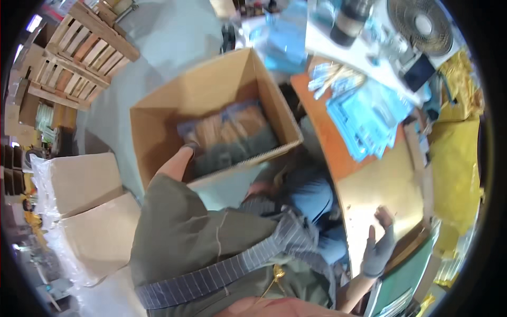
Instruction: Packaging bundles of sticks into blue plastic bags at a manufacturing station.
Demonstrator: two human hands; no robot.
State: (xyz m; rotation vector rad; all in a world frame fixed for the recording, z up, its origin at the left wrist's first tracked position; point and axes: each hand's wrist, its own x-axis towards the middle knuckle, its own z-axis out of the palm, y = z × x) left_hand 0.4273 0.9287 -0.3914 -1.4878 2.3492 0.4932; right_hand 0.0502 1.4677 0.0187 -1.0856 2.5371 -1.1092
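Left hand dips into the cardboard box, grip hidden among packets, while gloved right hand spreads flat on the surface edge for balance.

A single head-worn fisheye view looks steeply down, close above the person's torso, with the open brown cardboard box far-left and the orange wooden table right.

- Brown cardboard box beside the table, which is orange and pale wood
- Grey glove on the right hand
- Light blue packets on the table
- Yellow bags right of the table
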